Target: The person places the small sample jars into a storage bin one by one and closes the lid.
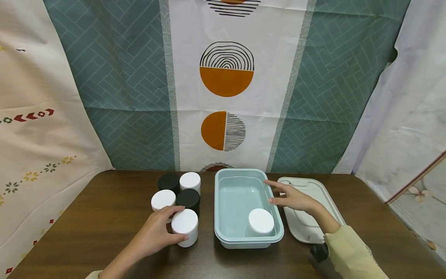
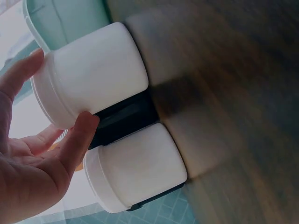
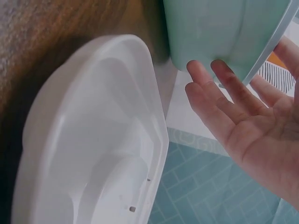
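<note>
The white jar (image 1: 185,227) stands on the brown worktop (image 1: 104,228), nearest of a small group of white and black jars, left of the light blue basin (image 1: 223,232). The left hand (image 1: 156,232) curls around it. The right hand (image 1: 296,198) (fingers straight, holding nothing) rests at the basin's right rim, above a white lid (image 1: 313,228). One more white jar (image 1: 260,222) stands inside the basin.

Left wrist view: thumb and fingers (image 2: 77,140) grip the white jar (image 2: 93,74).

Right wrist view: the open right hand (image 3: 252,126) is beside the basin (image 3: 219,32).

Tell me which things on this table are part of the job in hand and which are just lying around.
In use: left hand gripping nearest white jar; right hand at blue tub; jar in tub.
Lying about: white lid; other four jars.
</note>
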{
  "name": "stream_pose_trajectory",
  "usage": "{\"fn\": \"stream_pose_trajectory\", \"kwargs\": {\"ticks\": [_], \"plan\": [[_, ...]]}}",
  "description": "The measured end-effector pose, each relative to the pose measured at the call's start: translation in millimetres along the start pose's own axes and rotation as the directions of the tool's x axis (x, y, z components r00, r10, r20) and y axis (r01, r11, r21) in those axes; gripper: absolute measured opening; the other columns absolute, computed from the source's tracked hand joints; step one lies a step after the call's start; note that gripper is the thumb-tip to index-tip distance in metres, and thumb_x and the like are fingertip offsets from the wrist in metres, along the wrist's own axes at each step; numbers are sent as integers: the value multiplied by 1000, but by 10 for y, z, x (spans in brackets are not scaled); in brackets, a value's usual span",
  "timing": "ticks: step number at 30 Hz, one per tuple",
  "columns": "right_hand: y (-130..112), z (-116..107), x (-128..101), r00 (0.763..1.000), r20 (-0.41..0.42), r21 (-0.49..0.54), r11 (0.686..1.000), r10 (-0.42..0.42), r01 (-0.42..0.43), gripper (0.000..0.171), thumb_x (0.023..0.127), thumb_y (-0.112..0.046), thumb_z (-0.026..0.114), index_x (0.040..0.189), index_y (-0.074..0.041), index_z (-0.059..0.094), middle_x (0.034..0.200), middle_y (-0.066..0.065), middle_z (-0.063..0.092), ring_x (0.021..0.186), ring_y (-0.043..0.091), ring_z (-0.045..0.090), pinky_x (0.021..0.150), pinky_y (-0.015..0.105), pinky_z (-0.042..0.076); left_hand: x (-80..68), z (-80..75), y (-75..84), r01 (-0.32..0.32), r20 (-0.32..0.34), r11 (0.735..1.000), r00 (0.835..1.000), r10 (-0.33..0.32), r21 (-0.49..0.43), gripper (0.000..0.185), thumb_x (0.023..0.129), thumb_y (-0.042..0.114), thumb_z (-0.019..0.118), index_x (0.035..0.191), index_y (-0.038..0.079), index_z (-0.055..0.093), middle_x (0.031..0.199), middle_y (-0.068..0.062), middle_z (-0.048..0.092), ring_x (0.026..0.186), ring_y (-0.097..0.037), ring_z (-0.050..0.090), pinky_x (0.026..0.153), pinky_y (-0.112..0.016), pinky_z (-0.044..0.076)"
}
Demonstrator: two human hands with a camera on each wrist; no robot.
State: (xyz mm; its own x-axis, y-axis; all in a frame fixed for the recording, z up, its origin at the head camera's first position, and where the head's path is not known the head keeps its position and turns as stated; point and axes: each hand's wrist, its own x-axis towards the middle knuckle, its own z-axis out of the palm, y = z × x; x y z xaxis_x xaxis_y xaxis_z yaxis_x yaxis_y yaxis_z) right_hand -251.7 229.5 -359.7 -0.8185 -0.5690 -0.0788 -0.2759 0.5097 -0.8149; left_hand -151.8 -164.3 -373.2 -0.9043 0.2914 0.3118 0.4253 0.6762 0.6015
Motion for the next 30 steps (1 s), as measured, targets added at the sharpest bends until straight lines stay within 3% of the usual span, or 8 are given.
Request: {"fn": "stream_pose_trajectory", "kwargs": {"ticks": [7,17,24,30], "plan": [[-16,4,-5,1000,4,18,1000,7,-7,68,89,-26,59,143,-5,25,127,27,45,112,40,49,79,39,50,-2,-66,37,-9,5,999,1000,9,-47,60,60,24,84,110,0,59,101,-6,61,86,-18,61,70,-21,52],[-18,8,-11,1000,2,32,999,11,-11,68,88,-25,59,143,-5,25,125,25,47,107,33,53,77,38,49,32,-294,249,-39,1,990,999,39,-139,62,62,21,84,113,-1,57,109,-10,59,87,-21,61,67,-21,52],[-15,14,-4,1000,1,40,999,13,-13,69,88,-26,59,144,-5,24,126,26,47,107,32,53,77,39,48,144,-327,448,-63,-30,988,998,59,-140,58,60,15,84,112,3,59,101,-3,60,88,-18,58,68,-19,52],[-7,11,-3,1000,-5,40,999,18,-18,69,88,-26,60,144,-6,24,126,26,46,106,32,52,76,38,48,280,-307,644,-125,-31,982,992,121,-145,57,63,19,83,113,5,60,112,-6,59,92,-18,57,69,-21,52]]}}
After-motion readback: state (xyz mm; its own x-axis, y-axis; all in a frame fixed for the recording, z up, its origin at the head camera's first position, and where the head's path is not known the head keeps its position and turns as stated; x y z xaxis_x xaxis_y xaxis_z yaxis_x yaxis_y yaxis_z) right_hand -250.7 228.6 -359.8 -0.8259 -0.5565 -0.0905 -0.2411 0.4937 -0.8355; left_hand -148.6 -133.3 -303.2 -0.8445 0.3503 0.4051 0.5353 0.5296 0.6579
